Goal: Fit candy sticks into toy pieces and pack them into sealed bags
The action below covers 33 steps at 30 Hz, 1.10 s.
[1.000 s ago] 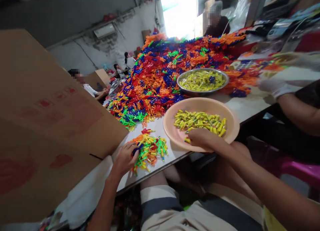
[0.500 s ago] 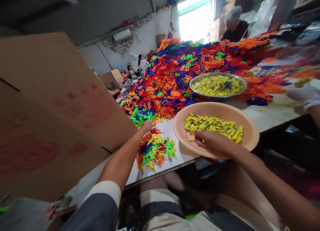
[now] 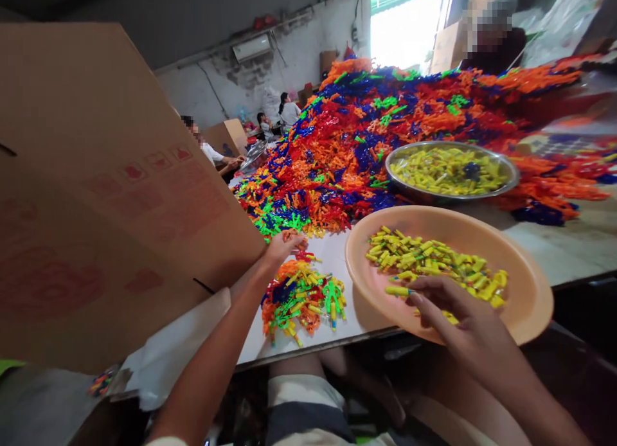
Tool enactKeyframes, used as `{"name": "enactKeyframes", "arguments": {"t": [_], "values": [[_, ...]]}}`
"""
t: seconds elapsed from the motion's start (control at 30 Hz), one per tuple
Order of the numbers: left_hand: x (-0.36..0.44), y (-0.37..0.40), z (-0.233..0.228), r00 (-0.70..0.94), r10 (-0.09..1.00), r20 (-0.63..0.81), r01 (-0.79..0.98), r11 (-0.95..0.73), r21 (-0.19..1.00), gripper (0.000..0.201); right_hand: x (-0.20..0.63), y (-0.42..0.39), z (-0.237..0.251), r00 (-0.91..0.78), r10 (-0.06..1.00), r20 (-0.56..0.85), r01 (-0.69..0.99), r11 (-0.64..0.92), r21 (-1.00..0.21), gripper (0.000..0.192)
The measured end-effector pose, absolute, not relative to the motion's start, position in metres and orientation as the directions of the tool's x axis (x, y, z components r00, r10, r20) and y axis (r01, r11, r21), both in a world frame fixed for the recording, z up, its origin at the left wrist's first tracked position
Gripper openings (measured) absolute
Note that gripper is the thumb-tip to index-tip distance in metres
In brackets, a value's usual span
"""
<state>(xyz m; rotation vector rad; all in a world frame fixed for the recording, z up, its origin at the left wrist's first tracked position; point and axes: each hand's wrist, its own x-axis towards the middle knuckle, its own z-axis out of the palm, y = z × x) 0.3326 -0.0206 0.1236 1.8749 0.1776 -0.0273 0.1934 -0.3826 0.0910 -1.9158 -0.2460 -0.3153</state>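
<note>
My right hand (image 3: pixel 453 311) is over the near side of a peach plastic basin (image 3: pixel 359 266), with thumb and fingers pinching a small yellow tube (image 3: pixel 398 292) by its bluish end. More yellow tubes (image 3: pixel 434 256) lie heaped in the basin. To the left, my left hand (image 3: pixel 282 248) is closed on a small orange plastic piece (image 3: pixel 296 239), partly covered by the fingers. Just below that hand, a small pile of green, orange, red and blue plastic pieces with yellow tubes (image 3: pixel 303 301) rests on the white tabletop (image 3: pixel 359 311).
A large heap of colourful plastic pieces (image 3: pixel 332 150) covers the table beyond. Behind the basin stands a metal bowl (image 3: pixel 511 176) of yellow pieces. A big cardboard box (image 3: pixel 96 208) blocks the left side. Several people sit farther back, one person (image 3: pixel 496 41) behind the heap.
My right hand has lifted from the tubes with one yellow tube in its fingers. An orange piece now shows at my left fingertips. The camera view has shifted left.
</note>
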Motion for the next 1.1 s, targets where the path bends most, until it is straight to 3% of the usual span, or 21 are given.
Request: {"name": "enactKeyframes", "arguments": {"t": [0.13,0.3,0.37,0.63,0.93,1.1], "values": [[0.246,-0.046,0.113,0.996,0.069,-0.057,0.062,-0.071,0.996,0.052,0.163,-0.335,0.086,0.961,0.011,0.277,0.274,-0.19,-0.943,0.033],[0.175,-0.083,0.097,0.976,0.073,-0.205,0.169,0.34,0.925,0.048,0.147,-0.289,0.066,0.99,-0.035,0.133,0.133,-0.018,-0.991,0.035],[0.164,-0.094,0.093,0.967,0.06,-0.247,0.199,0.427,0.882,0.046,0.144,-0.282,0.061,0.994,-0.019,0.11,0.11,-0.005,-0.994,0.035],[0.15,-0.112,0.08,0.976,0.027,-0.215,0.18,0.447,0.876,0.045,0.14,-0.279,0.052,0.995,0.01,0.104,0.104,-0.044,-0.994,0.03],[0.152,-0.108,0.074,0.978,0.011,-0.207,0.184,0.412,0.892,0.048,0.138,-0.28,0.057,0.911,0.027,0.41,0.404,-0.242,-0.882,0.023],[0.149,-0.109,0.075,0.979,0.0,-0.203,0.181,0.453,0.873,0.045,0.139,-0.279,0.057,0.924,0.066,0.376,0.38,-0.24,-0.893,0.022]]}}
